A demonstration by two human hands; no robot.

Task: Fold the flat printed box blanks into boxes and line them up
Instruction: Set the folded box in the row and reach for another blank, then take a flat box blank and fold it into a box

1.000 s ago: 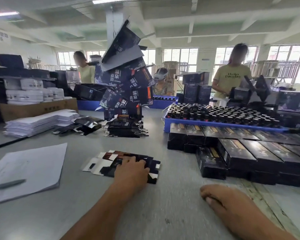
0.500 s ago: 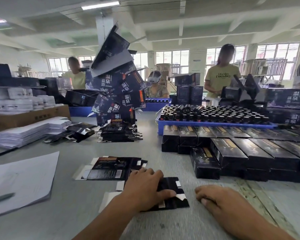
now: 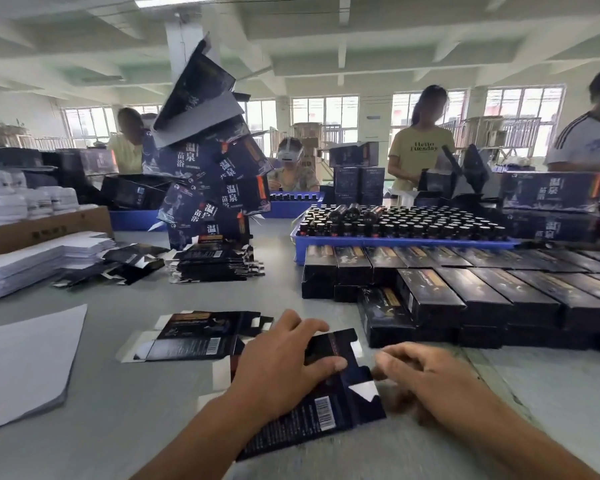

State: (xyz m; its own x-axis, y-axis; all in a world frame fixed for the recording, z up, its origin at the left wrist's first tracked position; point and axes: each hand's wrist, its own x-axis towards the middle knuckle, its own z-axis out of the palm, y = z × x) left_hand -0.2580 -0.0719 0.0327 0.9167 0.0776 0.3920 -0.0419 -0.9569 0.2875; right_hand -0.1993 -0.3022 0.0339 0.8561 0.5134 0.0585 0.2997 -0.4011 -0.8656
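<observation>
A flat black printed box blank (image 3: 329,410) with a barcode lies on the grey table right in front of me. My left hand (image 3: 284,368) presses on it with spread fingers, the thumb along its top. My right hand (image 3: 426,379) is just to the right, its loosely curved fingertips at the blank's right flaps, blurred. A small pile of further flat blanks (image 3: 194,337) lies to the upper left. Folded black boxes (image 3: 465,299) stand in rows at the right.
A taller stack of blanks (image 3: 215,265) sits mid-table under a leaning tower of large dark boxes (image 3: 208,174). A blue tray (image 3: 395,242) of small bottles stands behind the folded rows. White sheets (image 3: 25,362) lie at the left. Several people work across the table.
My left hand has dragged one blank off the small pile toward me. My right hand has shifted left from the bare table to that blank's right edge.
</observation>
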